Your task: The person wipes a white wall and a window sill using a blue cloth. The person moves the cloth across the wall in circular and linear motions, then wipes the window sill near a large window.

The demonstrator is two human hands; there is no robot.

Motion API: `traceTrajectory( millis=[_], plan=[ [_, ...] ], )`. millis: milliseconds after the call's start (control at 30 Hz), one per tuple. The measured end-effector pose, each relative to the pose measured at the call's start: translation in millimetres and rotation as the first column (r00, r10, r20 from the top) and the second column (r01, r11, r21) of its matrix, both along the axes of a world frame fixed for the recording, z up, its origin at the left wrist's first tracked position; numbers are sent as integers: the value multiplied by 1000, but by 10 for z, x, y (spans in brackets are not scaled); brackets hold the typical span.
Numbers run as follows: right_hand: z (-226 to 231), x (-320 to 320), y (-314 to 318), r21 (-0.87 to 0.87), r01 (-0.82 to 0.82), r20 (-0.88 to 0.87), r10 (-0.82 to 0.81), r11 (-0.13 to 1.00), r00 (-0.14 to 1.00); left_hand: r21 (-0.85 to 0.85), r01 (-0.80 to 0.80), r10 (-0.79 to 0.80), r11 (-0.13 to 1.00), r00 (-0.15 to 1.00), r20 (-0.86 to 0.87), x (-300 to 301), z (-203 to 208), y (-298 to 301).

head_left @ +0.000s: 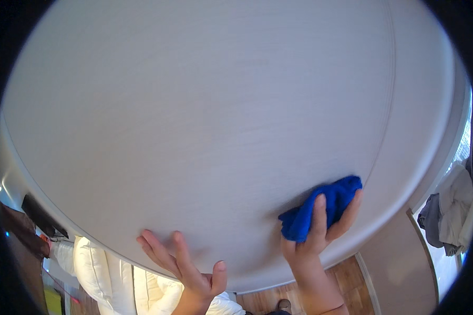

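While I've got the L hand w/ fingers spread, tips at the pale-grey panel (contact unclear), the R hand clasps a bunched blue cloth against the panel's lower R part. Cloth's long axis runs diagonally, one end pointing upper R; its underside's hidden from me. Beyond: wood floor, white pillows lower L, partly cut off by the panel; grey garments far R; dark obj. far L, can't ID.

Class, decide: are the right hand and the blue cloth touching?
Touching: the head view shows the right hand with fingers lying across the blue cloth.
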State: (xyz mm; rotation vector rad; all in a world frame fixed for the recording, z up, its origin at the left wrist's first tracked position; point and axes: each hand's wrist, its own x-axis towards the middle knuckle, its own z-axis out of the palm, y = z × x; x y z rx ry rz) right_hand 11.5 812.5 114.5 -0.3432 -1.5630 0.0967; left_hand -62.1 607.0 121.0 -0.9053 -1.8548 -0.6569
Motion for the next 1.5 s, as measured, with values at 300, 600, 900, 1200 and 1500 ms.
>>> traceTrajectory(
  millis=[300, 600, 900, 1200, 1500],
  plan=[
    [180, -348, -632, 182, -43, 44, 36, 982, 998, -22, -90, 89, 996, 995, -46, -176, -236, -16],
    [94, -173, -330, 63, 0, 22, -2, 998, 1000, -100, -88, 84, 991, 995, -52, -149, -212, -56],
    [223, -498, -927, 287, -70, 113, 39, 955, 993, 113, 177, -192, 978, 971, 140, -122, -305, -297],
    [286, -333, -753, 167, -52, 92, 37, 985, 995, 49, -117, 114, 992, 991, 65, -407, -258, -668],
    [348, -668, -1311, 374, -119, 159, 63, 920, 985, 116, -158, 152, 981, 986, 62, -482, -471, -592]
  ],
)
